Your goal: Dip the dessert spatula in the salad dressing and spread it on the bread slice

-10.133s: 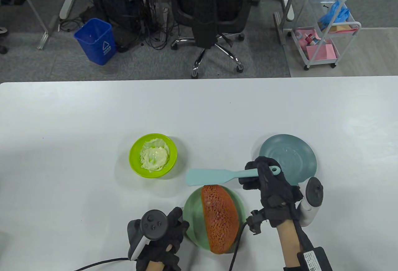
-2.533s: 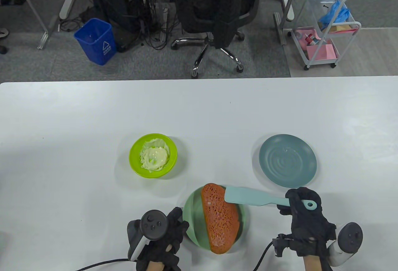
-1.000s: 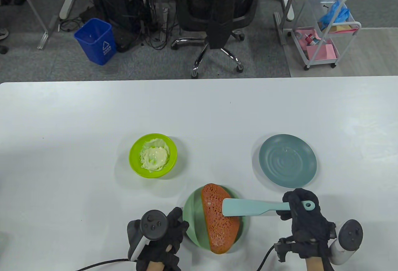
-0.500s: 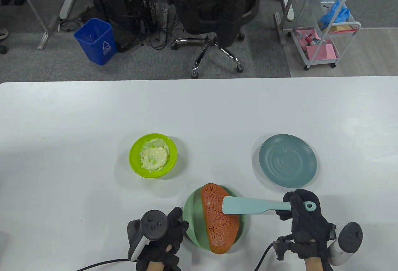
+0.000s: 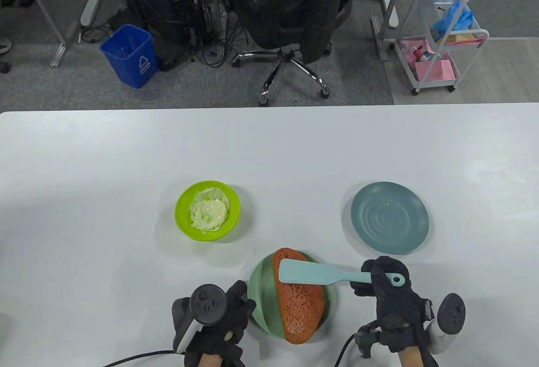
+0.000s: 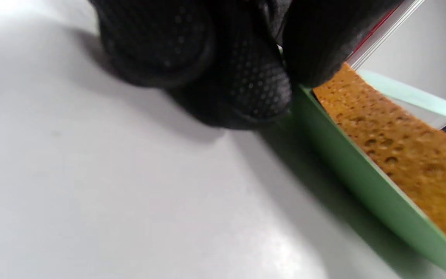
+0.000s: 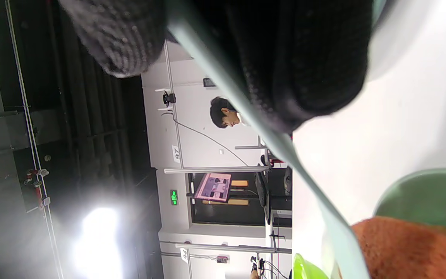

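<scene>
Right now the right hand [image 5: 389,295] grips the handle of the dessert spatula [image 5: 313,273], its fingers [image 7: 308,58] curled round the thin stem near the ringed end, which pokes out past the knuckles. From those fingers the pale blue blade reaches out to the left and lies across the far part of the bread slice [image 5: 300,304]; in the right wrist view the blade runs from the fingers down to the orange crumb. Whether the blade presses on the bread or hangs just above it cannot be told.

The bread slice lies on the green plate [image 5: 261,295], lengthwise toward the person, its near tip over the plate's rim. The left hand [image 5: 219,316] sits at that plate's left edge; in the left wrist view its fingertips [image 6: 254,85] are bunched together and rest on the table [image 6: 91,193], touching the plate's rim. They curl loosely and hold nothing that shows.

Beyond the left hand's fingers, well apart from them, stands the lime green bowl [image 5: 207,210] with the salad dressing [image 5: 209,214], a creamy mound inside it. Just past the right hand's fingers lies a blue-grey plate [image 5: 389,218], bare.
</scene>
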Available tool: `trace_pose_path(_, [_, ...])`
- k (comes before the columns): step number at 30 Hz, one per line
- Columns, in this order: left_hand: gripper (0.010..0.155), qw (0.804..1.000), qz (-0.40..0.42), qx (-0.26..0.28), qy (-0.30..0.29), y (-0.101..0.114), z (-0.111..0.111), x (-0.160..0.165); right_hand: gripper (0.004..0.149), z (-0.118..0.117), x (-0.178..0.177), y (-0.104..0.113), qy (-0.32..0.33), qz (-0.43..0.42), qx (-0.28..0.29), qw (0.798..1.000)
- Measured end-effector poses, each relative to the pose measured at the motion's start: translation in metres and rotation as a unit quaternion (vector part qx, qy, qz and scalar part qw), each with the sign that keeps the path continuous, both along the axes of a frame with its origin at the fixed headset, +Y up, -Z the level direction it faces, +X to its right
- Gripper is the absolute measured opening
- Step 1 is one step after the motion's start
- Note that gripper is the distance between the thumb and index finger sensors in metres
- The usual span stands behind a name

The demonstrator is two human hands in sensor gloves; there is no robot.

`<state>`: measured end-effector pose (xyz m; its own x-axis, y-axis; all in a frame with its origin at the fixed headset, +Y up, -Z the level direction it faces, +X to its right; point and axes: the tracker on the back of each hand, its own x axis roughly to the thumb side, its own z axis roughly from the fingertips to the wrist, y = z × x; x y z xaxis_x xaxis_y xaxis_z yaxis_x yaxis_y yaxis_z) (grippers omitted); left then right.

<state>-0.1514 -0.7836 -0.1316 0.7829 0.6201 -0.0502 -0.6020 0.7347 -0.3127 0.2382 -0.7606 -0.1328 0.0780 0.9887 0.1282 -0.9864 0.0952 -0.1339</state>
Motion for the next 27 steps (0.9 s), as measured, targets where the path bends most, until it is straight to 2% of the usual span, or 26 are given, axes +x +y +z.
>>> trace_pose_path(11, [0.061,1.000,0.000,0.000,0.000,0.000,0.000,0.000,0.045,0.008,-0.007,0.019,-0.006,0.076,0.064,0.995])
trace_pose_path(27, [0.060,1.000,0.000,0.000,0.000,0.000,0.000,0.000,0.044,0.005,0.014,0.016,-0.048,0.044,0.053,0.997])
